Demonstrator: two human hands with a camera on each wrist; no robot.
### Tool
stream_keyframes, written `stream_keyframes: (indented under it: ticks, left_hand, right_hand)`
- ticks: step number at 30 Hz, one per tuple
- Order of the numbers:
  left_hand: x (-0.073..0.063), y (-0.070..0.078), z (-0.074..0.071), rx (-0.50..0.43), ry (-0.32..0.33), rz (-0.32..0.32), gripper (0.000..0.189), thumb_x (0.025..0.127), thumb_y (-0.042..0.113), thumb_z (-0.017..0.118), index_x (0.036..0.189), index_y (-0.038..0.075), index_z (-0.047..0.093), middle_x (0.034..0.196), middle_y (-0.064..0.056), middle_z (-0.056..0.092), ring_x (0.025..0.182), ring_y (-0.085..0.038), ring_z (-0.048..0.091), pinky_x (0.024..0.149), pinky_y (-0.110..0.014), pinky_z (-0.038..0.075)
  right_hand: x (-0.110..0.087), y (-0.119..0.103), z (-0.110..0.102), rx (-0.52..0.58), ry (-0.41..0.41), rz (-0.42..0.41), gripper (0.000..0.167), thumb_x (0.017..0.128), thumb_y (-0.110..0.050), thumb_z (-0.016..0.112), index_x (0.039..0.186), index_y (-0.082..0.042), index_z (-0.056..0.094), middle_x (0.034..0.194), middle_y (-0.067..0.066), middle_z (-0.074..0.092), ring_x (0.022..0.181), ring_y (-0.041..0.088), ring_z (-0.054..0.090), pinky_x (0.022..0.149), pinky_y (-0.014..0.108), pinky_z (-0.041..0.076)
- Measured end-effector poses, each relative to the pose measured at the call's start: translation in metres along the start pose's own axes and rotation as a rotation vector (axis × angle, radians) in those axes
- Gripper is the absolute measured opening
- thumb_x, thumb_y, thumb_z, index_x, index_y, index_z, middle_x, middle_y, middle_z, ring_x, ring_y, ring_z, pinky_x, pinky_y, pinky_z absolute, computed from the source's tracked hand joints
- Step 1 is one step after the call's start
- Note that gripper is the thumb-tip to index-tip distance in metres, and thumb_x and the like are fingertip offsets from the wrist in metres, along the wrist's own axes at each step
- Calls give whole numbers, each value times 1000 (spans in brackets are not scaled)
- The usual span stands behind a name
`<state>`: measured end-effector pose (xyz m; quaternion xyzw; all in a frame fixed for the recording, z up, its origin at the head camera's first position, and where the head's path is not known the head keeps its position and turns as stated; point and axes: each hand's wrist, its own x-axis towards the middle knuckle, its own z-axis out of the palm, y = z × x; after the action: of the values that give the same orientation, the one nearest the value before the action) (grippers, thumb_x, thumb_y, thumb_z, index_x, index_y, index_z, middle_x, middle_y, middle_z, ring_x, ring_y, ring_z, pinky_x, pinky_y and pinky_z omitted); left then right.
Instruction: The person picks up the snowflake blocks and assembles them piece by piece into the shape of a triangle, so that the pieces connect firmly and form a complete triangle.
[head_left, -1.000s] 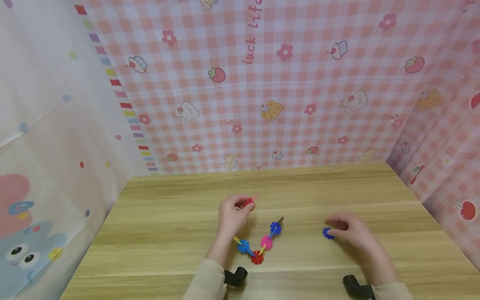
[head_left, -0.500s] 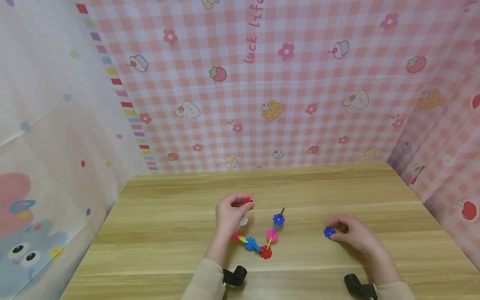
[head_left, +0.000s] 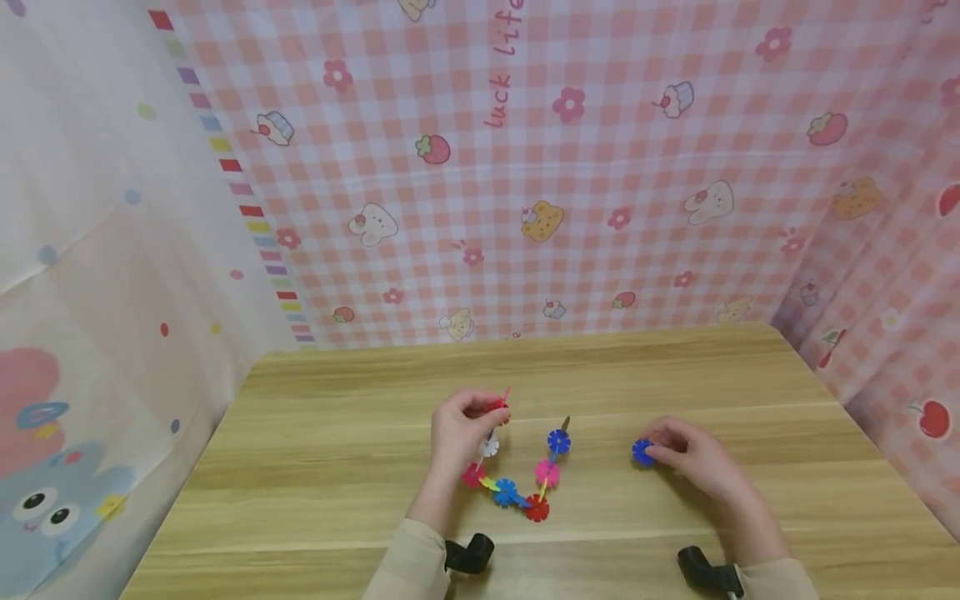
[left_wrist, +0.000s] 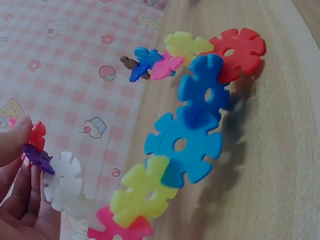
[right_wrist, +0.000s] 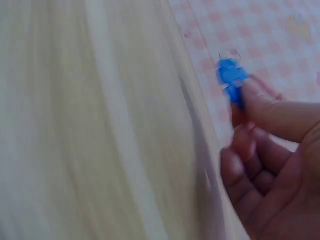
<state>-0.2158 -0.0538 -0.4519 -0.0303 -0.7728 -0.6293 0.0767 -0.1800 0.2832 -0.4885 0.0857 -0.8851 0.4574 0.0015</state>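
Observation:
My left hand [head_left: 459, 433] pinches a red notched plastic disc [head_left: 504, 412] at one end of a chain of interlocking snowflake discs [head_left: 506, 492]. In the left wrist view, purple and white discs [left_wrist: 63, 181] follow just past the fingers, then pink, yellow, blue and red ones curve away over the wood. The chain's other end carries a dark blue disc [head_left: 558, 442] and a brown one [head_left: 566, 422]. On the right, my right hand [head_left: 693, 458] holds a loose blue disc [head_left: 642, 452] between thumb and fingers. That disc looks edge-on and blurred in the right wrist view.
A wooden table [head_left: 360, 375] lies under both hands, its far edge meeting a pink checked cloth [head_left: 600, 258]. A pale patterned cloth [head_left: 90, 250] hangs at the left. Black wrist mounts [head_left: 470, 553] sit at both sleeves.
My right hand has taken hold of the blue disc and moved it a little left and away from me. The chain has swung to the right below my left hand, which stays nearly in place.

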Motion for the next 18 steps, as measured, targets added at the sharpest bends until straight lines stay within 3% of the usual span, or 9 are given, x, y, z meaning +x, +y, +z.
stream_keyframes:
  ticks: [10,18]
  left_hand:
    - [-4,3,1,26,-9,-1,18,76,9,86,91,6,75,82,-2,69,76,-15,64,70,-27,54]
    - [-6,4,5,72,-4,84,21,76,6,85,96,7,77,80,-2,69,75,-13,64,70,-25,55]
  right_hand:
    - [30,-49,34,254,51,-96,23,92,-5,69,113,4,64,93,14,68,79,14,62,71,26,54]
    - [53,-85,62,386,72,-151,19,93,0,66,111,7,63,87,17,67,73,25,66,68,35,58]
